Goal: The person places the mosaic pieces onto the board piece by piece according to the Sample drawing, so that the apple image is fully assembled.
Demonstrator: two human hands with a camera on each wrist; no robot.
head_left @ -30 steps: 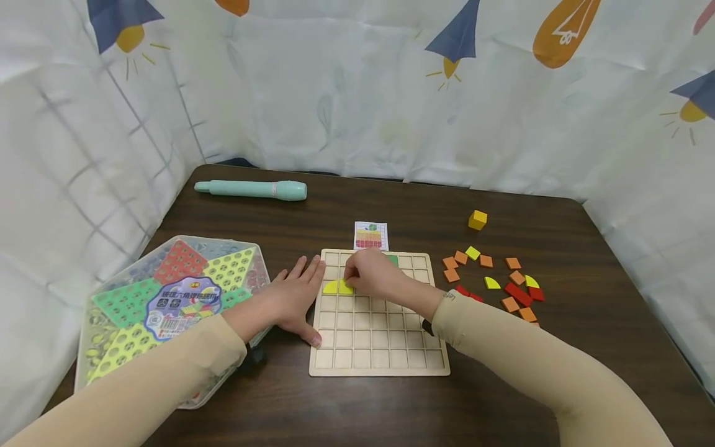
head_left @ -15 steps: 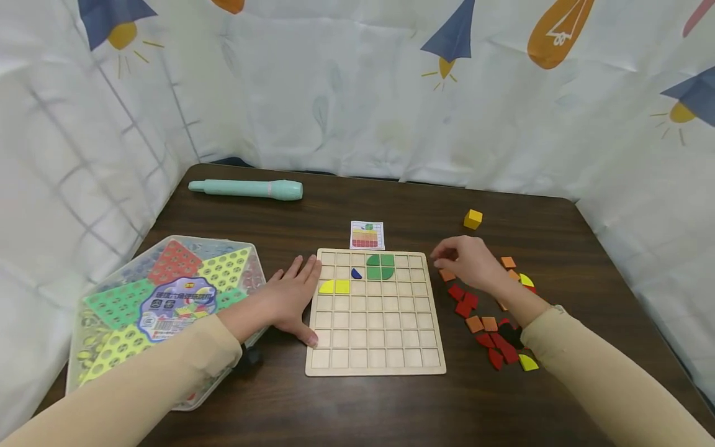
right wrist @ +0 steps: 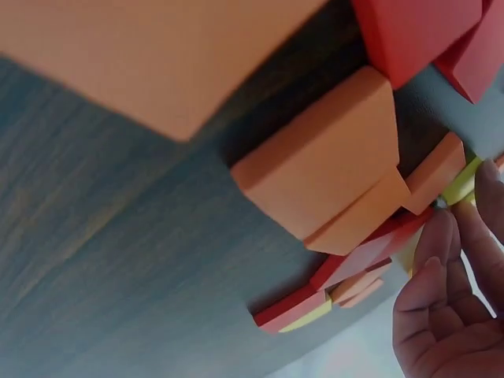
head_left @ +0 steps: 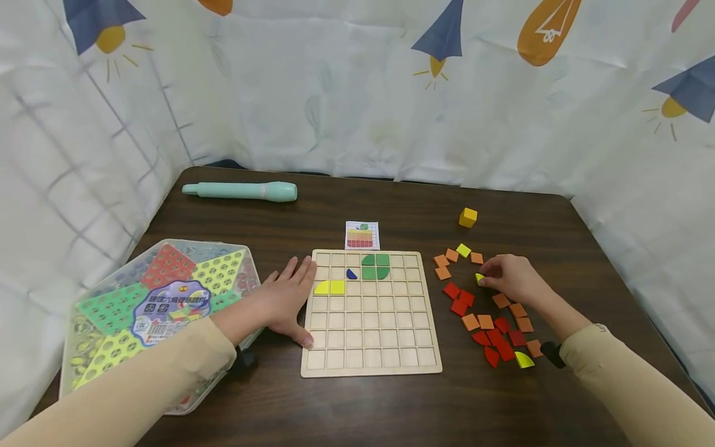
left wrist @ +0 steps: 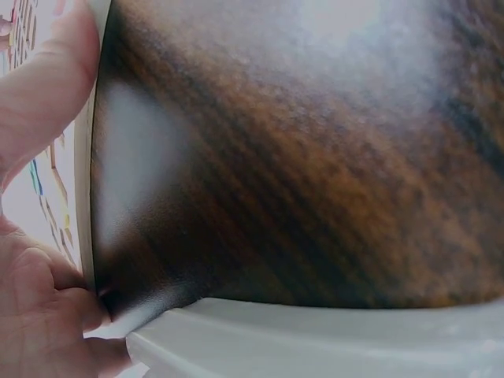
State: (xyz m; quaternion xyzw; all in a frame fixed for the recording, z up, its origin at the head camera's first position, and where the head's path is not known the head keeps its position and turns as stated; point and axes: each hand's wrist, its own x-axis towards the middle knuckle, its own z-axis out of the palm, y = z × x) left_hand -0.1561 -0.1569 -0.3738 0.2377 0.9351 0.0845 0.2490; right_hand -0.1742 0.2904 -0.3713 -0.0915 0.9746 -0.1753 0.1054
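Observation:
My left hand point(head_left: 287, 302) rests with straight, spread fingers along the left edge of a wooden grid board point(head_left: 368, 357); its thumb point(left wrist: 47, 87) lies on the rim in the left wrist view. On the board lie a yellow quarter-round tile point(head_left: 321, 287), a yellow square tile point(head_left: 337, 287), a small blue tile point(head_left: 351, 274) and a green group of tiles point(head_left: 375, 267). At the right, my right hand point(head_left: 512, 277) pinches a yellow tile point(head_left: 479, 279) between thumb and fingers, among loose tiles. Its fingers point(right wrist: 433, 276) partly hide that tile in the right wrist view.
Loose orange tiles point(head_left: 485, 321), red tiles point(head_left: 505, 351) and a yellow quarter-round point(head_left: 524, 360) lie right of the board. A yellow cube point(head_left: 468, 217) stands behind them. A picture card point(head_left: 362, 236) touches the board's far side. A lidded box point(head_left: 167, 310) and a turquoise microphone-shaped object point(head_left: 240, 191) are left.
My right hand has left the yellow tiles on the board, swung right to the loose pieces and taken a yellow tile. My left hand has stayed on the board's edge.

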